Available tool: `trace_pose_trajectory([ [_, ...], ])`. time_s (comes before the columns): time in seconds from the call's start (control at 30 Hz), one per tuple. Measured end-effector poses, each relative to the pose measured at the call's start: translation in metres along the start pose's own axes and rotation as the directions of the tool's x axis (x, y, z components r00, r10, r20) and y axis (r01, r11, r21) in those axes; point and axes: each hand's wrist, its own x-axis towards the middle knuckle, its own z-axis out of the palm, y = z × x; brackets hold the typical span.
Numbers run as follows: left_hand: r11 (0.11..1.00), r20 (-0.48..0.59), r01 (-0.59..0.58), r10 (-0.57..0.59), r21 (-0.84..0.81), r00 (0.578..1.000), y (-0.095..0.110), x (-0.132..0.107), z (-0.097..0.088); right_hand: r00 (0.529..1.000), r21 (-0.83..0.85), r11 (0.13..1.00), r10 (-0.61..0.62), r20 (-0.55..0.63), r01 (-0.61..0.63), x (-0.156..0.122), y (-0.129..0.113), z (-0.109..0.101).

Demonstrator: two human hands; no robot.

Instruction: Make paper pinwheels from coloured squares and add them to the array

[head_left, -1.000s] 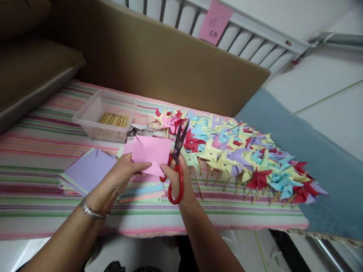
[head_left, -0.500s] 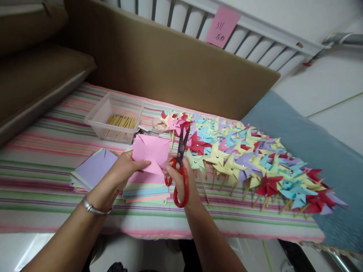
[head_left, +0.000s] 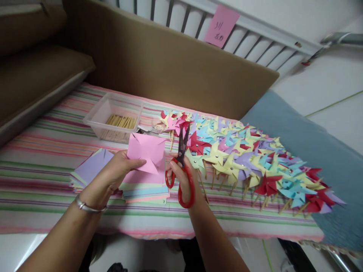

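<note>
My left hand pinches a square of pink paper between thumb and fingers. Slits run inward from the paper's corners. My right hand has its fingers through the handles of red-handled scissors; their dark blades point away from me, slightly apart, to the right of the paper. Below the pink square lies a stack of coloured paper, partly covered by it. Beside my left forearm is a second paper stack with a slit purple sheet on top.
A clear plastic box holds thin wooden sticks. Many coloured paper pinwheels on sticks fill the right side of the striped cloth. A brown board stands behind, and brown cushions lie at left.
My left hand has shifted slightly left with the pink paper, away from the scissors. My right hand has turned a little, and the scissor handles have swung slightly right.
</note>
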Motion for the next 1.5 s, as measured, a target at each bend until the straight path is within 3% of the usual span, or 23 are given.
trace_pose_trajectory([
  [0.13,0.999,-0.043,0.023,-0.025,-0.045,0.999,0.009,0.0,-0.013,0.954,-0.191,0.978,0.13,0.271,-0.079,-0.009,-0.007,-0.006],
  [0.2,0.997,-0.055,0.029,-0.033,-0.07,0.998,0.014,-0.001,-0.018,0.922,-0.308,0.947,0.2,0.332,-0.095,-0.014,-0.009,-0.006],
  [0.43,0.997,-0.064,-0.013,0.008,-0.071,0.998,0.021,-0.001,-0.032,0.902,-0.49,0.859,0.322,0.288,-0.151,-0.021,-0.01,0.001],
  [0.63,0.997,-0.083,-0.015,0.009,-0.071,0.996,0.023,0.0,-0.037,0.892,-0.552,0.826,0.329,0.309,-0.114,-0.02,-0.013,-0.001],
  [0.83,0.997,-0.112,0.014,-0.023,-0.075,0.993,0.026,-0.001,-0.032,0.898,-0.566,0.815,0.335,0.287,-0.123,-0.018,-0.013,0.001],
  [1.13,0.998,-0.09,-0.048,0.044,-0.039,0.995,0.024,-0.003,-0.032,0.895,-0.559,0.818,0.341,0.288,-0.132,-0.017,-0.005,0.001],
  [1.5,1.0,-0.072,-0.007,0.007,0.003,0.997,0.023,-0.003,-0.037,0.89,-0.567,0.822,0.291,0.352,-0.045,-0.016,-0.011,0.001],
])
